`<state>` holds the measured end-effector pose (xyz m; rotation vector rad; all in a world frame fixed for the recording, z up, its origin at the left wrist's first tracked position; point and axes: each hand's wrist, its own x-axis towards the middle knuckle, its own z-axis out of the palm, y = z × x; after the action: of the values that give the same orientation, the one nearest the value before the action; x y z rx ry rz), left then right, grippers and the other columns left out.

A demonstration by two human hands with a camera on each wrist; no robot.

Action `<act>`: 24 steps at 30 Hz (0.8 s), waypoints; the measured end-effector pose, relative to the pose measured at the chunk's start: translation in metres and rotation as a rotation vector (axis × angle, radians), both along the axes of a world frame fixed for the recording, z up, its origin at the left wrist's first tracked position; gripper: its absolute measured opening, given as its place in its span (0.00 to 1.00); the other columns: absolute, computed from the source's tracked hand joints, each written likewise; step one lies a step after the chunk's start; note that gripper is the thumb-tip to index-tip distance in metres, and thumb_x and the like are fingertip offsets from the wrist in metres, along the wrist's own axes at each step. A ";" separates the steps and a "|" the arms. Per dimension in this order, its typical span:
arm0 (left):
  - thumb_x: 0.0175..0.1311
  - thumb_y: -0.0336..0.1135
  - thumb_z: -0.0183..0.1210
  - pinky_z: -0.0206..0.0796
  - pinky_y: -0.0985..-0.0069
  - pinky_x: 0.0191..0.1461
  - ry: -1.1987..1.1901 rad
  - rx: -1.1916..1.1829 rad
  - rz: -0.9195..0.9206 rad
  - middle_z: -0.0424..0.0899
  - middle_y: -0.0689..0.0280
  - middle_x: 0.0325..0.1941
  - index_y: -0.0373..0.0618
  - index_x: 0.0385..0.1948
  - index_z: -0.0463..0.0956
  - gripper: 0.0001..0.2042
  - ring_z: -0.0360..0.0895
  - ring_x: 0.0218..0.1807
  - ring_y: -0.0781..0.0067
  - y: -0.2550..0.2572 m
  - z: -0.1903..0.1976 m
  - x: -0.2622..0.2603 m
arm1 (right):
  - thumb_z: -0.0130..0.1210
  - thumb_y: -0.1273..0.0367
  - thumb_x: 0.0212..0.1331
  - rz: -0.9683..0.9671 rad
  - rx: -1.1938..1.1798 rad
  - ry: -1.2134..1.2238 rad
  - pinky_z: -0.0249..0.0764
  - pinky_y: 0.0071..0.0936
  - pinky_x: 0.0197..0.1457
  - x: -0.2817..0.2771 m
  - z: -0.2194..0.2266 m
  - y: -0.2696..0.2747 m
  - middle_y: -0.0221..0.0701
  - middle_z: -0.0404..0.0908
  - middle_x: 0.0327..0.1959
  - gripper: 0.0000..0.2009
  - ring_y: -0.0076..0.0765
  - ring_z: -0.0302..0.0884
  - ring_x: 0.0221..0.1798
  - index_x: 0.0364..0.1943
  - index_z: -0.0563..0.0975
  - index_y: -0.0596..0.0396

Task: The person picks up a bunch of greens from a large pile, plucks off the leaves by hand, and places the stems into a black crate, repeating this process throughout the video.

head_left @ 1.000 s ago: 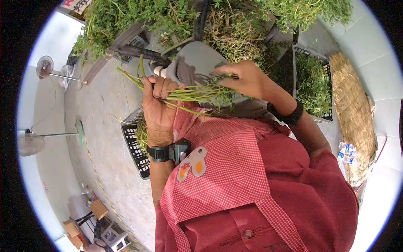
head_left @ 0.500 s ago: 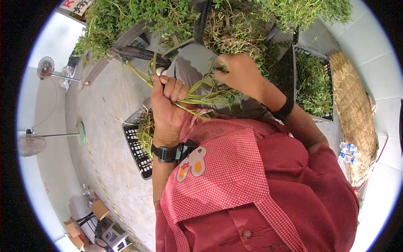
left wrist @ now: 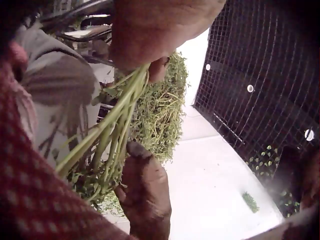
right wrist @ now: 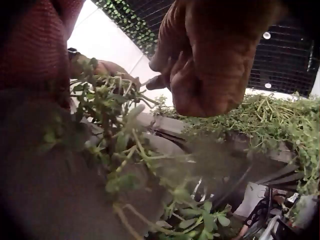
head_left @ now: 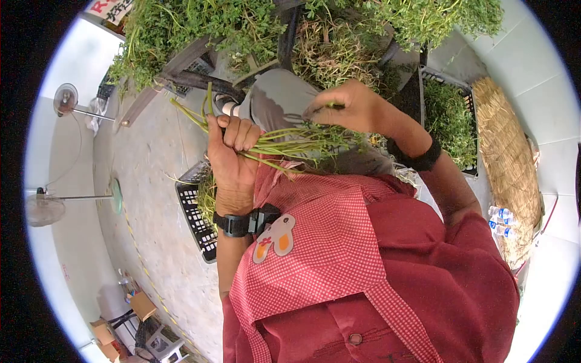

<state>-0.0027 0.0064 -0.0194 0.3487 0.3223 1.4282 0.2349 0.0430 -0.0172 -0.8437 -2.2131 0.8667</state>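
Observation:
My left hand (head_left: pixel 233 151) grips a bunch of leafy green stems (head_left: pixel 290 144), its fingers curled round their thick bare ends. Several cut ends stick up past the thumb, and the leafy tips point right over the grey-trousered lap. Just above those tips is my right hand (head_left: pixel 357 109), its fingers bent round a small green plant piece (head_left: pixel 334 106). In the left wrist view the stems (left wrist: pixel 112 127) fan downward from the left hand (left wrist: pixel 155 35), with the right hand (left wrist: pixel 147 192) close beside their leaves. Small rounded leaves (right wrist: pixel 115 105) show in the right wrist view, below the right hand (right wrist: pixel 210 65).
Piles of leafy greens (head_left: pixel 200 36) lie on a stand in front, with paler stalks (head_left: pixel 339 54) heaped between. A black crate (head_left: pixel 196 224) holding stems is at the left, another crate of greens (head_left: pixel 448 115) at the right. A straw roll (head_left: pixel 508 163) and water bottles (head_left: pixel 501 221) lie farther right.
My right hand dipped toward the leafy tips with fingers closed, then drew slightly away as its fingers loosened. The left hand shifted right and back left, keeping its grip on the stems.

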 end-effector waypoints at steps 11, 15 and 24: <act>0.70 0.45 0.38 0.42 0.82 0.20 0.026 -0.047 0.012 0.49 0.76 0.12 0.46 0.21 0.65 0.18 0.42 0.15 0.83 0.000 -0.005 0.005 | 0.53 0.62 0.48 -0.321 0.288 -0.236 0.71 0.44 0.36 -0.024 -0.026 -0.005 0.47 0.75 0.22 0.12 0.54 0.75 0.30 0.25 0.76 0.58; 0.70 0.46 0.38 0.41 0.82 0.19 0.031 -0.072 0.058 0.49 0.77 0.12 0.47 0.20 0.65 0.19 0.42 0.14 0.83 0.004 -0.005 0.011 | 0.54 0.62 0.46 -0.421 0.218 -0.092 0.72 0.42 0.34 -0.024 -0.023 0.001 0.46 0.75 0.21 0.13 0.54 0.75 0.28 0.26 0.77 0.59; 0.70 0.46 0.37 0.43 0.81 0.21 -0.020 -0.076 0.101 0.49 0.76 0.12 0.48 0.20 0.63 0.19 0.43 0.16 0.81 0.003 -0.012 -0.004 | 0.55 0.69 0.53 -0.420 0.111 0.104 0.70 0.21 0.29 -0.005 -0.021 0.006 0.31 0.80 0.22 0.08 0.20 0.72 0.23 0.33 0.78 0.60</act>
<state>-0.0070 0.0098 -0.0312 0.2592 0.3809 1.5130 0.2302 0.0491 -0.0382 -1.1274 -1.8768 0.5652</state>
